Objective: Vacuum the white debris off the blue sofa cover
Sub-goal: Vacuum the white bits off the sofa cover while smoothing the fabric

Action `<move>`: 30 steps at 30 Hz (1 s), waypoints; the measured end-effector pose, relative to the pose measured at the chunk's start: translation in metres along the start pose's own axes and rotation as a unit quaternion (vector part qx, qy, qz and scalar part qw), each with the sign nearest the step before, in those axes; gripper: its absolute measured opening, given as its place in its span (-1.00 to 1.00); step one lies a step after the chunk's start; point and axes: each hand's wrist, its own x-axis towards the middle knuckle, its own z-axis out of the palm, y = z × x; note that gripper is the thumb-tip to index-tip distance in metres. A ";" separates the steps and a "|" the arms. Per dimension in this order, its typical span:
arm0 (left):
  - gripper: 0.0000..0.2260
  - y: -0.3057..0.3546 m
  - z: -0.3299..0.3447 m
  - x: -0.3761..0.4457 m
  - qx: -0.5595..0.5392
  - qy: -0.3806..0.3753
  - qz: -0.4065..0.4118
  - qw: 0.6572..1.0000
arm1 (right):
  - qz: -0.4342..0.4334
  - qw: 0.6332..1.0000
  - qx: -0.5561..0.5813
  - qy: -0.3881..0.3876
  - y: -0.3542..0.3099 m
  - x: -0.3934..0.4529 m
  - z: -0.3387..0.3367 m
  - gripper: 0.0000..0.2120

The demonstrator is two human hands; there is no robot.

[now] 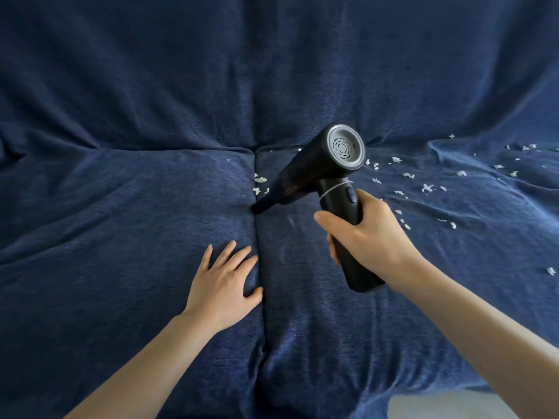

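Blue sofa cover (121,207) (white debris (408,176) scattered), right hand (369,237) gripping vacuum (320,164); left hand (223,282) flat

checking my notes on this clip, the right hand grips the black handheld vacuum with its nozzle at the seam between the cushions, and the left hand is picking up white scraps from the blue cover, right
Not quite. The left hand is not picking up scraps; it rests flat with straight fingers on the blue sofa cover beside the seam, holding nothing. The rest stands: the right hand grips the black handheld vacuum, nozzle at the seam, near white paper-like scraps. The head view shows this.
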 end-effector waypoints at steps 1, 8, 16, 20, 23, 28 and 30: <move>-0.34 0.000 0.000 0.000 0.000 -0.001 0.000 1.000 | -0.001 1.000 0.003 0.002 0.001 0.002 -0.001 -0.77; -0.40 0.005 -0.004 0.000 0.004 -0.031 0.002 1.000 | -0.005 1.000 0.011 0.015 0.012 0.013 -0.012 -0.80; -0.40 0.016 0.000 0.008 0.021 -0.048 0.049 0.997 | -0.020 1.000 0.006 0.013 0.014 0.043 -0.001 -0.79; -0.40 0.014 0.006 0.007 0.046 -0.050 0.066 0.996 | -0.018 1.000 0.001 0.007 0.016 0.059 0.011 -0.78; -0.41 0.015 0.008 0.008 0.066 -0.047 0.080 0.993 | -0.017 1.000 -0.004 0.007 0.016 0.066 0.015 -0.76; -0.41 0.015 0.008 0.007 0.060 -0.056 0.077 0.994 | -0.009 1.000 0.004 0.006 0.011 0.062 0.003 -0.78; -0.41 0.015 0.006 0.007 0.047 -0.073 0.071 0.994 | -0.009 1.000 0.016 0.004 0.008 0.054 -0.006 -0.79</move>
